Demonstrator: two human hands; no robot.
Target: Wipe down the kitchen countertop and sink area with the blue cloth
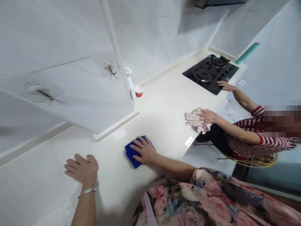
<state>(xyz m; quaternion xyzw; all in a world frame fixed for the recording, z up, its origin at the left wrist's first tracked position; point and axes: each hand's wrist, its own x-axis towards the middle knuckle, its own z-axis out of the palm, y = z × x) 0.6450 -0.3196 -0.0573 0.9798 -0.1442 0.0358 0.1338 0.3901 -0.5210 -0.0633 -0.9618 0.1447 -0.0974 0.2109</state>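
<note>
A folded blue cloth (130, 152) lies on the white countertop (110, 185). My right hand (146, 152) rests on top of it, palm down, with the fingers spread over the fabric and covering part of it. To the left, my left hand (82, 168) is flat on or just above the counter, fingers apart and nothing in it; a silver bangle circles that wrist. Further right, a co-worker's hand (209, 116) lies on a crumpled pink patterned cloth (194, 121). That person's other hand (226, 85) touches the edge of the black gas hob (211, 73).
A white spray bottle (130, 84) and a red-and-white tub (139, 91) stand by the wall panel (98, 94), which juts over the counter and carries hooks. A green roll (248, 53) stands beyond the hob. The co-worker sits along the counter's front edge at right.
</note>
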